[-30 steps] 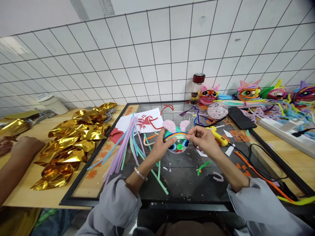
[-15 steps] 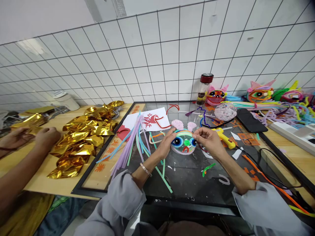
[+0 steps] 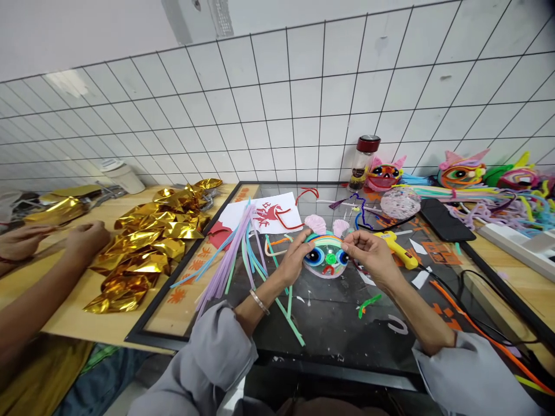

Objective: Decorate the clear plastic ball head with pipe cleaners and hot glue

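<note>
A clear, rounded animal head (image 3: 326, 266), trimmed with pipe cleaners, faces me above the dark mat. It has big blue-rimmed eyes, a green nose, a red mouth, a rainbow brow and pale pink ears. Gripping its left side is my left hand (image 3: 295, 257), thumb by the left eye. My right hand (image 3: 368, 251) is closed in a pinch at the head's right edge, close to the right eye. Whatever lies between those fingertips is too small to make out. To the right of this hand lies a yellow glue gun (image 3: 401, 251).
Pipe cleaners (image 3: 229, 254) lie left of my hands beside white paper (image 3: 277, 216). Crumpled gold foil (image 3: 143, 248) covers the left table, where a co-worker's hands (image 3: 87, 237) are busy. A bottle (image 3: 362, 164), phone (image 3: 446, 219) and power strip (image 3: 520, 245) stand or lie right, with finished heads (image 3: 463, 167) behind.
The camera view has shifted, moving the scene rightward in the picture. The animal head has tilted so its face shows more fully. Both my hands stay on it; the right remains pinched by the right eye.
</note>
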Demonstrator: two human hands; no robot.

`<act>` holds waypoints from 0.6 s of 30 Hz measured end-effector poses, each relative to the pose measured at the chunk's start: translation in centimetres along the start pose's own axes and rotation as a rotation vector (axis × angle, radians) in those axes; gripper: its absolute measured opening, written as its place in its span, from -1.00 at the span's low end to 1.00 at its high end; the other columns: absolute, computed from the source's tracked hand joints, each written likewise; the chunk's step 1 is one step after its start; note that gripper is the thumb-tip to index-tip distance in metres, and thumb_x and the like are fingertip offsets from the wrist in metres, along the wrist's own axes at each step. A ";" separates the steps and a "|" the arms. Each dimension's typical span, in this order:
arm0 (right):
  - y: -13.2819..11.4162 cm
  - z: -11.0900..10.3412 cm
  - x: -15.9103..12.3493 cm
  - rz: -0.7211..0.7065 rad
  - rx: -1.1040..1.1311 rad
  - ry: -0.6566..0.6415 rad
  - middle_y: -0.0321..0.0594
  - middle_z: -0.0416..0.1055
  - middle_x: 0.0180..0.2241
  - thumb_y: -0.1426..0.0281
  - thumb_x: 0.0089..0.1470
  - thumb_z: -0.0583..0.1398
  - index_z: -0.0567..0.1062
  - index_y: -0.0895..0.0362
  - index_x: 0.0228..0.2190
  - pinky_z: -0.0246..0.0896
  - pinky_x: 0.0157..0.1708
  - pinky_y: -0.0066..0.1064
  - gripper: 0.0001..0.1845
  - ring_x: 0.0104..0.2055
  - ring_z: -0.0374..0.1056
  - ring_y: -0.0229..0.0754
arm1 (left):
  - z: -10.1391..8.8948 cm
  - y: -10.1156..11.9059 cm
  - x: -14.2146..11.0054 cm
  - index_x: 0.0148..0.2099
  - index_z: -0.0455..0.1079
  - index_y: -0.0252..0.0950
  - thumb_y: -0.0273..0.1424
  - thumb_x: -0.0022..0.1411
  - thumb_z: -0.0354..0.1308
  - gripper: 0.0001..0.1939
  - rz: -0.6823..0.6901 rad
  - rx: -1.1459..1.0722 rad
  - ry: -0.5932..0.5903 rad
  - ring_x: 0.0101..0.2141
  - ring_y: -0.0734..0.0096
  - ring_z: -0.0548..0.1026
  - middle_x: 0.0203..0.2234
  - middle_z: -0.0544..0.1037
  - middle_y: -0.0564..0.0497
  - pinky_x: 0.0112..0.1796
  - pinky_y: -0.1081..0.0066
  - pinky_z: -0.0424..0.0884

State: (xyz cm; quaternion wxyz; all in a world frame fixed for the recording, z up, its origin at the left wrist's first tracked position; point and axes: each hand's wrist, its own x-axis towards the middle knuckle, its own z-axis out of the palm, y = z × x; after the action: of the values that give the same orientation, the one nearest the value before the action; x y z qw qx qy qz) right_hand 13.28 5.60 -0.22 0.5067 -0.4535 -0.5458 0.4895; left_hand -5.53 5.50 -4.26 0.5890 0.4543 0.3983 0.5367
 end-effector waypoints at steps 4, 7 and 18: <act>0.0 0.0 -0.1 -0.022 -0.011 -0.007 -0.34 0.32 -0.63 0.05 -0.34 0.42 0.44 0.14 -0.56 0.13 -0.61 -0.48 -0.54 -0.60 0.18 -0.35 | -0.4 -0.6 0.3 0.08 0.33 -0.29 -0.20 0.10 0.15 -0.49 0.053 0.074 -0.006 0.08 0.14 0.37 0.10 0.43 -0.09 0.06 0.22 0.29; 0.0 0.0 -0.1 -0.029 -0.019 -0.013 -0.34 0.33 -0.62 0.05 -0.32 0.41 0.44 0.14 -0.55 0.13 -0.60 -0.48 -0.54 -0.59 0.19 -0.35 | -0.8 -1.1 0.5 0.12 0.32 -0.28 -0.21 0.13 0.12 -0.48 0.078 0.128 0.000 0.10 0.15 0.36 0.09 0.44 -0.08 0.07 0.23 0.27; -0.1 0.1 -0.5 -0.043 -0.021 -0.017 -0.37 0.28 -0.61 0.13 -0.23 0.37 0.44 0.13 -0.50 0.08 -0.57 -0.47 -0.64 -0.58 0.14 -0.35 | -1.3 -1.5 0.7 0.13 0.32 -0.28 -0.22 0.13 0.09 -0.47 0.145 0.209 0.010 0.11 0.11 0.36 0.07 0.46 -0.08 0.09 0.23 0.26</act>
State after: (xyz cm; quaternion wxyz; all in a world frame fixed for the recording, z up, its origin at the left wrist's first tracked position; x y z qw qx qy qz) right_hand 13.18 5.09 -0.21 0.5078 -0.4429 -0.5647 0.4766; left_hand -6.29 6.34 -5.99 0.4962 0.5379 0.4211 0.5358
